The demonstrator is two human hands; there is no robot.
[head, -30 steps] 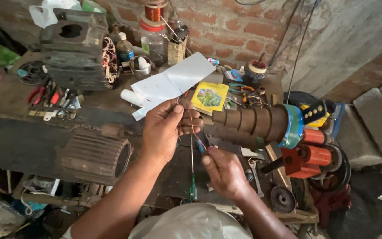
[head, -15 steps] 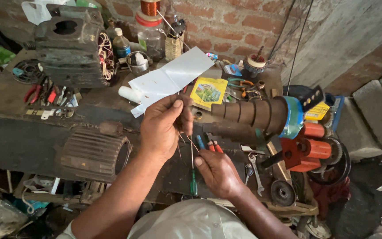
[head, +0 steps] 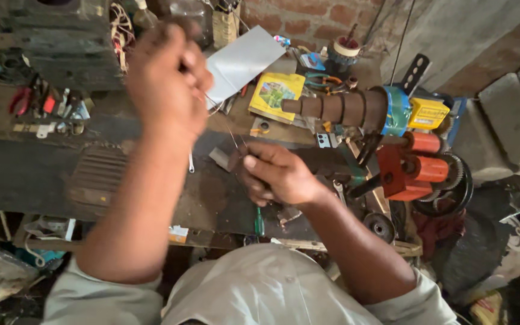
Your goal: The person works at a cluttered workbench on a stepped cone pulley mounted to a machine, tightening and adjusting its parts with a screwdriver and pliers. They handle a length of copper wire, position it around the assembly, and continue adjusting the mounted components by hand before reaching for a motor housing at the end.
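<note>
My left hand [head: 167,81] is raised high and blurred, its fingers pinched on the upper end of a thin wire [head: 227,129]. The wire runs down to my right hand [head: 275,174], which is closed around its lower end just above the dark workbench [head: 7,174]. Below my right hand a green-handled screwdriver [head: 260,221] lies on the bench. To the right stands a winding machine with a stepped brown cone former [head: 338,108] and orange parts [head: 413,165].
A grey sheet of insulation paper [head: 242,60] and a yellow packet [head: 277,93] lie at the back of the bench. A dark motor housing [head: 61,42] stands at the back left beside red-handled pliers [head: 25,99]. A brick wall [head: 308,18] closes the back.
My left hand has lifted upward and to the left, drawing the wire out longer. My right hand stayed low near the bench. The camera has moved closer.
</note>
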